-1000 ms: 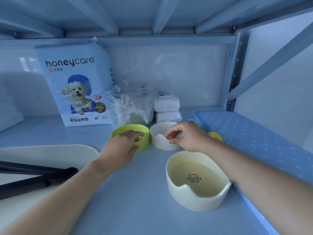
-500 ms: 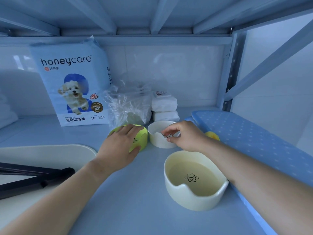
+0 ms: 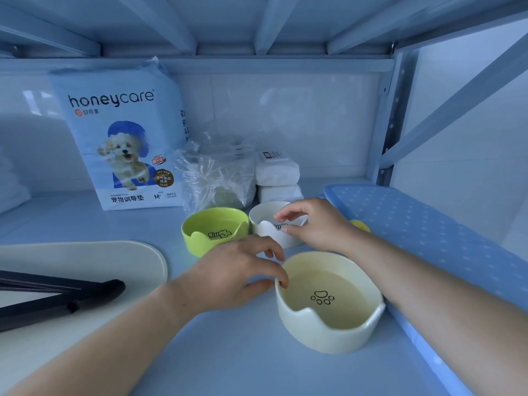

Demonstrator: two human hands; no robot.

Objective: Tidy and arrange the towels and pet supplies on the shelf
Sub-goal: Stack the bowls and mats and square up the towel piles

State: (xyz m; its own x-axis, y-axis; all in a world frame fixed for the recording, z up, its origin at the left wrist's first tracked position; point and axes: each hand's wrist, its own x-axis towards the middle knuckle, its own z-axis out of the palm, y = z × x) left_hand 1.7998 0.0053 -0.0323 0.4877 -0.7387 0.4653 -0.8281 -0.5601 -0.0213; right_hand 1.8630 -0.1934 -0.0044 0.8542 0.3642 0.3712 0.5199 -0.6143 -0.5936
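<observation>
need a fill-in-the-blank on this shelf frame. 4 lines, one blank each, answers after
1. The left hand holds the cream bowl by its ___.
2. The print inside the cream bowl is a ___.
3. The white bowl, under the right hand, stands to the ___ of the green bowl.
4. The brand name on the pad pack reads ___.

Missing words: rim; paw; right; honeycare
</observation>
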